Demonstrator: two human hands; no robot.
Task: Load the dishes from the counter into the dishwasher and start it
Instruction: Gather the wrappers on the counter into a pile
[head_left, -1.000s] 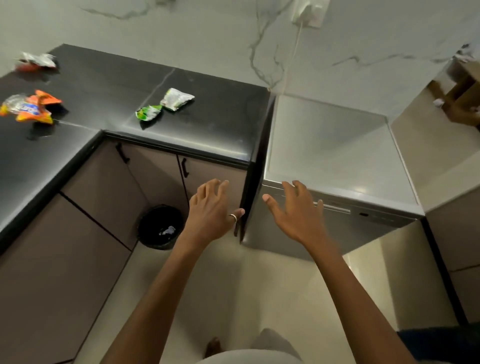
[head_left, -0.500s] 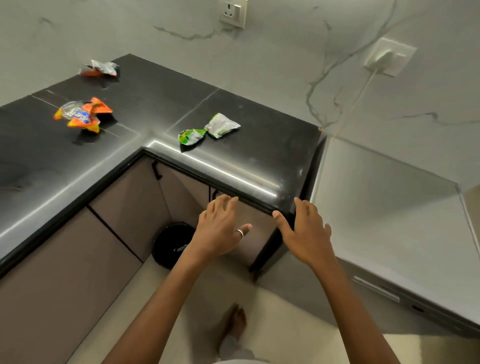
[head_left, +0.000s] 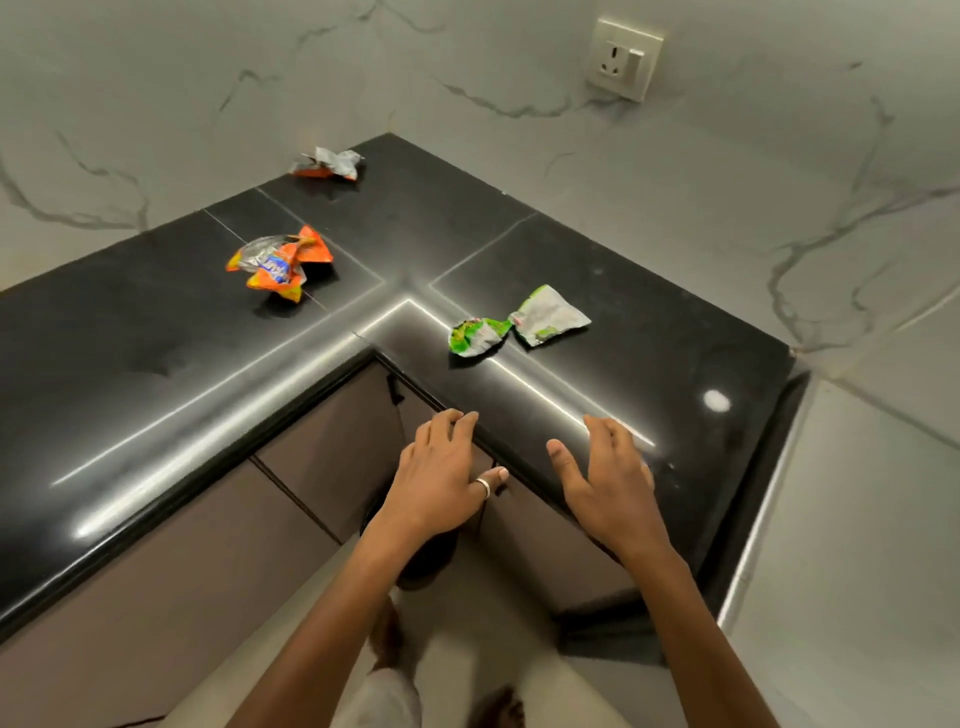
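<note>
I see a white, grey-veined wall (head_left: 208, 78) with a socket (head_left: 625, 58) far right. A glossy black L-shaped counter (head_left: 571, 260) carries a spot of reflected light (head_left: 717, 401); taupe cabinet doors (head_left: 156, 597) sit below, pale floor (head_left: 467, 623) nearest.

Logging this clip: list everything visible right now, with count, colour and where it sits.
counter: one, glossy black, L-shaped, along the walls
orange wrapper: one, orange and silver, crumpled, on the counter's left arm
silver wrapper: one, silver and orange, far corner of the counter
green wrappers: two, green and white, side by side near the counter's inner corner
wall socket: one, cream, marbled wall, upper right
cabinet doors: several, taupe, under the counter
appliance top: one, pale grey, right of the counter
bin: one, black, on the floor, mostly hidden
dishes: none in view
left hand: one, open, ringed, at the counter's edge
right hand: one, open, over the counter
</note>
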